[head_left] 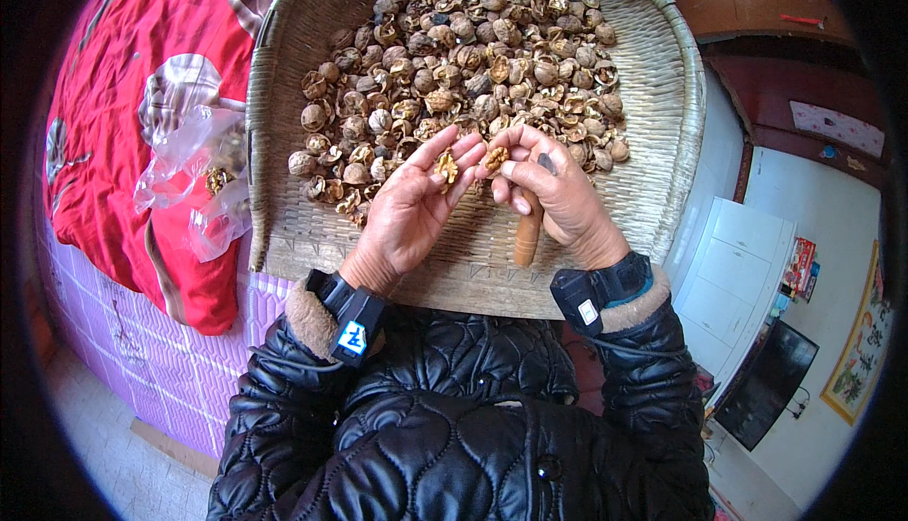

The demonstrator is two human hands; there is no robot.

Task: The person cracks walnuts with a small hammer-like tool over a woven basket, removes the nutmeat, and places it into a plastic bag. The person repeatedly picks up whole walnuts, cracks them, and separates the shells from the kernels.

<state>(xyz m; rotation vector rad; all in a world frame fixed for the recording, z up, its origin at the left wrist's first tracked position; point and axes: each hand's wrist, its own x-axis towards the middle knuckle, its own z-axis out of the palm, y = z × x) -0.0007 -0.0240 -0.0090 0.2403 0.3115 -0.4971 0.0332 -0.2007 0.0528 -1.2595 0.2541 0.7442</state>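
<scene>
My left hand is turned palm up with its fingers stretched out, and a walnut kernel piece rests on them. Close beside it, my right hand pinches another walnut kernel between thumb and fingertips. The same right hand also keeps a wooden-handled tool in its palm. Its handle points down toward me, and a dark end shows above the thumb; most of its head is hidden. Both hands are over the near part of a woven basket tray, in front of a heap of walnuts and cracked shells.
At left, a clear plastic bag with walnut kernels lies on a red patterned quilt over a purple bedspread. The tray's near wooden edge is by my lap. A white cabinet and a dark television stand at right.
</scene>
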